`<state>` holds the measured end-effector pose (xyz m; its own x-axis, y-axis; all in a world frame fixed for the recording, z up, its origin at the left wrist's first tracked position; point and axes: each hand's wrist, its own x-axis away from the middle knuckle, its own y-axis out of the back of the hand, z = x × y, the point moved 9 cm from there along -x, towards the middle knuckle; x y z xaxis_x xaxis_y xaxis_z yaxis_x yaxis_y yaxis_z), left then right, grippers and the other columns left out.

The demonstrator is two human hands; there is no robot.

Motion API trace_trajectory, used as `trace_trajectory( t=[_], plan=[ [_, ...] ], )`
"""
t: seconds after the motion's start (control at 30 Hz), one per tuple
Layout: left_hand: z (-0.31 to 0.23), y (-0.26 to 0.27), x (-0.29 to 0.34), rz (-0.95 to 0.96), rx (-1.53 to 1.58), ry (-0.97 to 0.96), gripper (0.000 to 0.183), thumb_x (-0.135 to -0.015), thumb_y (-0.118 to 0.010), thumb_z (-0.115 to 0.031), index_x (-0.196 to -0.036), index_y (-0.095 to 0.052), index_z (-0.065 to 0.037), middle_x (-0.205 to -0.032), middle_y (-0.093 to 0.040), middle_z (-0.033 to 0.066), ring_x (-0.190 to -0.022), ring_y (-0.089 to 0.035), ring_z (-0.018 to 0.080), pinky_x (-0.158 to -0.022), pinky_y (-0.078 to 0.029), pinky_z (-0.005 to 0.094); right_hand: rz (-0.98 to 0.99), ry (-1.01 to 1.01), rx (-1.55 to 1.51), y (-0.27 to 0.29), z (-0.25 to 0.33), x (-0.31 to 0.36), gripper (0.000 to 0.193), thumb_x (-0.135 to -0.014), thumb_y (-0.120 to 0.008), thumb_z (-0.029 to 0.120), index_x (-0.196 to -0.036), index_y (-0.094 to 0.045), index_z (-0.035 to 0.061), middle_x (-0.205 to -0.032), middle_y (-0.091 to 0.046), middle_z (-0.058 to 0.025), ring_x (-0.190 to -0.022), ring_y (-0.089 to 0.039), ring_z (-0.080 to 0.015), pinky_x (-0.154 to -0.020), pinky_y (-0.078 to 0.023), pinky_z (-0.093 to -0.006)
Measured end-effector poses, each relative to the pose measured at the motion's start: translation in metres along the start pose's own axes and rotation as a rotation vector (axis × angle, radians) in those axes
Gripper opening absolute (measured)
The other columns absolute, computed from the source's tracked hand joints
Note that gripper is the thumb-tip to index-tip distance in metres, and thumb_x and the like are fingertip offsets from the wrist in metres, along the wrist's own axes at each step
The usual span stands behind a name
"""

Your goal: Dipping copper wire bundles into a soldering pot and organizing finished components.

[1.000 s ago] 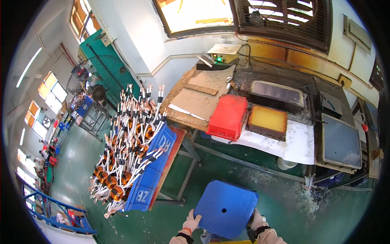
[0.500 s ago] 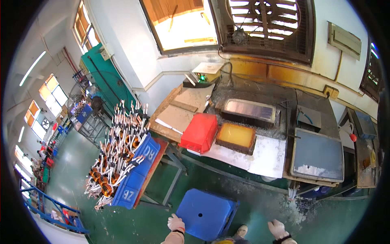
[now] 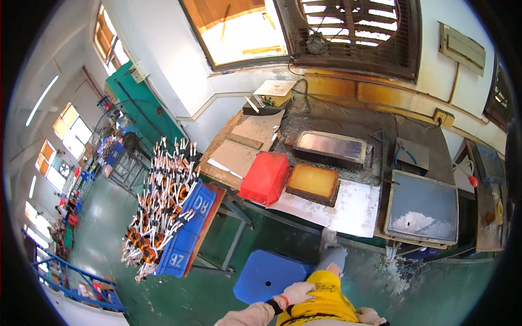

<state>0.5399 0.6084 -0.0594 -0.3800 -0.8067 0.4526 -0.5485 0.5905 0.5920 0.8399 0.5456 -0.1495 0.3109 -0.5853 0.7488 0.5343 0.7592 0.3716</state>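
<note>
Leftmost: many white-leaded copper coils, too crowded for exact count, heaped in blue bin. One red box on worktable. Below it, one blue stool, right side partly covered by left hand and yellow apron. Left hand lies on apron; whether gripping, cannot tell. One yellow-filled tray. Right hand at lower edge, spread cannot tell.

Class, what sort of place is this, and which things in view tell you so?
Probably a factory workshop for electrical parts: there are copper-wound ring coils, a grimy, blackened workbench, and what looks like an exhaust fan above it.
</note>
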Motion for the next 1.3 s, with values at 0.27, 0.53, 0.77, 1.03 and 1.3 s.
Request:
trace_trajectory(
  t=[0.27, 0.53, 0.77, 1.03, 1.3],
  plan=[
    [-0.004, 0.113, -0.063, 0.384, -0.115, -0.097, 0.045, -0.091, -0.050, -0.046, -0.112, -0.058, -0.007, -0.107, -0.062, 0.0183, -0.100, -0.058, 0.0373, -0.085, -0.046, 0.0420, -0.146, -0.048, -0.678, 0.084, 0.085, 0.014, 0.029, -0.089, -0.057, 0.024, -0.107, -0.065, 0.0035, -0.099, -0.067, -0.0187, -0.095, -0.063, -0.0291, -0.084, -0.048, -0.0371],
    [0.103, 0.208, -0.077, 0.293, -0.163, -0.062, 0.044, -0.089, -0.051, -0.042, -0.114, -0.059, -0.007, -0.103, -0.065, 0.0209, -0.095, -0.062, 0.0333, -0.086, -0.047, 0.0440, -0.228, 0.123, -0.260, 0.242, 0.240, -0.088, 0.026, -0.089, -0.058, 0.023, -0.105, -0.065, 0.0039, -0.096, -0.066, -0.0193, -0.092, -0.062, -0.0307, -0.082, -0.048, -0.0381],
    [0.159, 0.237, -0.022, 0.478, -0.111, 0.251, 0.062, -0.084, -0.053, -0.056, -0.122, -0.058, -0.007, -0.123, -0.058, 0.0192, -0.115, -0.054, 0.0337, -0.098, -0.041, 0.0386, -0.184, 0.273, 0.123, 0.254, 0.304, -0.137, 0.023, -0.089, -0.058, 0.022, -0.103, -0.065, 0.0043, -0.093, -0.066, -0.0198, -0.089, -0.062, -0.0321, -0.080, -0.049, -0.0389],
    [0.244, 0.348, 0.055, -0.498, 0.287, 0.367, 0.041, -0.089, -0.059, -0.038, -0.113, -0.061, -0.006, -0.111, -0.063, 0.0117, -0.107, -0.060, 0.0255, -0.093, -0.045, 0.0344, -0.333, 0.391, 0.030, 0.123, 0.322, -0.098, 0.018, -0.091, -0.056, 0.017, -0.090, -0.062, 0.0009, -0.080, -0.062, -0.0172, -0.071, -0.057, -0.0302, -0.067, -0.047, -0.0382],
    [0.209, 0.463, 0.152, -1.227, -0.259, -0.146, 0.017, -0.078, -0.068, -0.006, -0.093, -0.062, -0.002, -0.101, -0.060, 0.0162, -0.095, -0.057, 0.0333, -0.088, -0.045, 0.0393, 0.361, 0.402, -1.266, 0.005, 0.502, -0.168, 0.054, -0.093, -0.058, 0.037, -0.131, -0.042, 0.0023, -0.111, -0.059, -0.0120, -0.093, -0.056, -0.0207, -0.082, -0.048, -0.0373]
  ],
)
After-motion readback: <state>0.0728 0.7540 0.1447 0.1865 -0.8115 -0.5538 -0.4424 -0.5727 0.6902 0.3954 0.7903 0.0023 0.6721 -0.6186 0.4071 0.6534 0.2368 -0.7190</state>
